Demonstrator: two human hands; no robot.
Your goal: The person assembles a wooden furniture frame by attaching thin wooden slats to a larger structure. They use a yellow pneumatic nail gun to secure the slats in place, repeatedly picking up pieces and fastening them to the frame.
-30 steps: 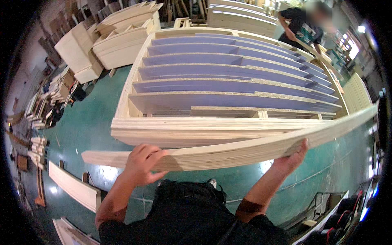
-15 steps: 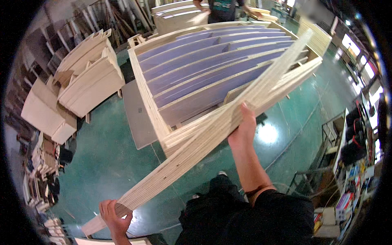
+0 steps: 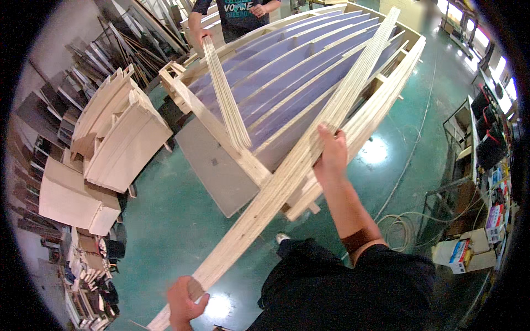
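Note:
A long pale plywood board point(image 3: 262, 207) runs slantwise across the view from lower left to upper right. Near its lower end my left hand point(image 3: 185, 300) is wrapped round it. Farther up, my right hand point(image 3: 332, 149) grips the right edge, thumb on top. The board's far part lies over a large wooden frame point(image 3: 254, 168) with several curved ribs and purplish panels between them. Across the frame, a co-worker's hand point(image 3: 204, 34) holds the end of a shorter plywood strip point(image 3: 225, 94), whose near end is at the frame's left side.
Curved wooden box sections point(image 3: 127, 138) stand on the green floor at left, with a grey panel point(image 3: 212, 165) beside the frame. Offcuts point(image 3: 91, 276) are piled at lower left. A coiled hose point(image 3: 400, 229) and an open carton point(image 3: 464, 251) lie at right.
The board has swung steeper, its lower end shifting right, with both my hands still on it. The co-worker has come closer into view, and a shorter strip now lies over the frame.

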